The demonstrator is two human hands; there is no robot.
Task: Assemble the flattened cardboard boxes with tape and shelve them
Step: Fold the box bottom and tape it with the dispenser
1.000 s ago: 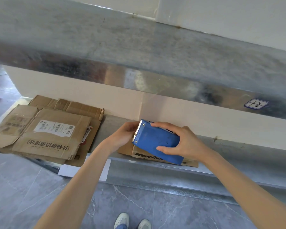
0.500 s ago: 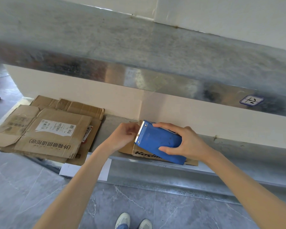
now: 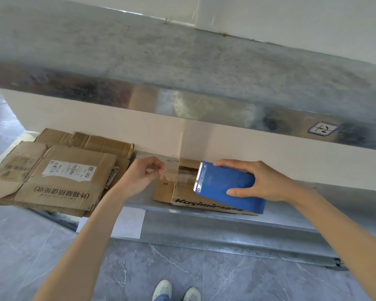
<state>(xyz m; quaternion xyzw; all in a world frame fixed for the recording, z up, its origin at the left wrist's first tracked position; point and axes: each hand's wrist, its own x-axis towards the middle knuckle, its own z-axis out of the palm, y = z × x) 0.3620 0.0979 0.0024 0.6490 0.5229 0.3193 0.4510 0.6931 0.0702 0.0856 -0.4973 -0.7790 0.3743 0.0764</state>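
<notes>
My right hand [image 3: 261, 181] grips a blue tape dispenser [image 3: 224, 185] with its toothed edge facing left, above a small cardboard box [image 3: 183, 197] printed "Kasimir" on the lower metal shelf [image 3: 291, 216]. My left hand [image 3: 142, 175] pinches the free end of a clear tape strip [image 3: 179, 175] stretched from the dispenser's teeth. A stack of flattened cardboard boxes [image 3: 59, 177] lies to the left on the same shelf.
A wide metal upper shelf [image 3: 182, 79] with a label sticker [image 3: 322, 128] overhangs the work spot. A white paper tag [image 3: 126, 222] hangs on the lower shelf's front edge. Grey tiled floor [image 3: 52, 257] and my shoes [image 3: 176, 290] are below.
My left hand has pulled away to the left from the dispenser, drawing out a strip of clear tape. My right hand holds the dispenser in about the same place.
</notes>
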